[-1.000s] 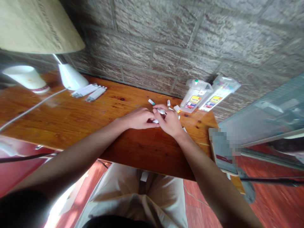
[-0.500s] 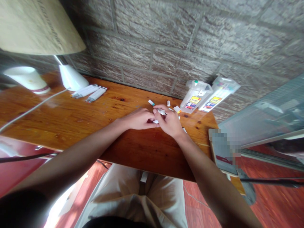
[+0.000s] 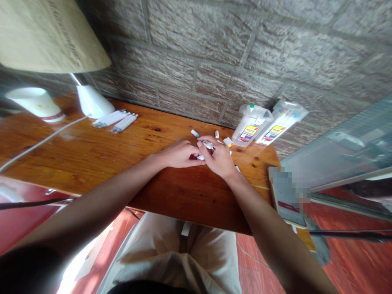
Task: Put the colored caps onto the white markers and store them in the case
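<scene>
My right hand [image 3: 219,159] is closed around a white marker [image 3: 209,145], whose end with a dark tip shows above the thumb. Against it, my left hand [image 3: 183,154] is closed too, its fingers pinching a small white piece [image 3: 200,157] that sits between both hands and is mostly covered by fingers. Just beyond the hands lie loose marker caps: a white cap with a teal end [image 3: 194,133], a plain white cap [image 3: 217,134] and a white cap with an orange-yellow end [image 3: 228,141]. More white bits are half hidden behind my right hand and wrist.
Several markers [image 3: 124,123] lie in a row at the left near the lamp [image 3: 93,102]. A paper cup [image 3: 36,104] stands far left. Two clear plastic marker boxes [image 3: 249,128] stand by the brick wall. A phone [image 3: 284,196] lies at the table's right edge.
Both hands stay in the same place with the same hold. Only a very slight shift of the camera shows.
</scene>
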Motion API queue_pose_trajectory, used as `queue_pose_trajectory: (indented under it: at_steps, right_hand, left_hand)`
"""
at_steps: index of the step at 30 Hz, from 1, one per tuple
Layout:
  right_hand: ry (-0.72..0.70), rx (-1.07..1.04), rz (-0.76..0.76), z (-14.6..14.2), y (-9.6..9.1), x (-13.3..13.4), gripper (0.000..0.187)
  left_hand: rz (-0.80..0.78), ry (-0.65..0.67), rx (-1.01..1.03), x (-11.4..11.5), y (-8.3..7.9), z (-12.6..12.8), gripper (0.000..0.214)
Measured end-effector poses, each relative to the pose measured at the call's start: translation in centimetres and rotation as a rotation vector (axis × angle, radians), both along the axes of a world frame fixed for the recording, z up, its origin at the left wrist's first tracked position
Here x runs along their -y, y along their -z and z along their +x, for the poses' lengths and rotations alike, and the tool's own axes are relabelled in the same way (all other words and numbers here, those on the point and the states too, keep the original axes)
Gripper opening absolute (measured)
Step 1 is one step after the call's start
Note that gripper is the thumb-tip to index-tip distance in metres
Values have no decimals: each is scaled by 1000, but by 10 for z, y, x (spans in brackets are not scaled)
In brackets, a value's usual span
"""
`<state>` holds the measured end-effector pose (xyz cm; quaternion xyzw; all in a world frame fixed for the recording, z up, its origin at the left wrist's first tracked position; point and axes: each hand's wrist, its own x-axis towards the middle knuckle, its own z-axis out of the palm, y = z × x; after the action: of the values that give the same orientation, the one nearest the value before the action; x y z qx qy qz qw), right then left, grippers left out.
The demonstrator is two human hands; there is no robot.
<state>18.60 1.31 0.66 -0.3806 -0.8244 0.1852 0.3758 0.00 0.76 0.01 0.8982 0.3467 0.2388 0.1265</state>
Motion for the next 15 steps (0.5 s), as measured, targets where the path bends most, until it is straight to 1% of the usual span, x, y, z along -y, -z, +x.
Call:
queue_pose_trajectory:
  at_steps: [15]
  right_hand:
    - [-3,-11,7,0,1,-1,24]
  left_hand:
    - [22,9,12,-1,2,0,34]
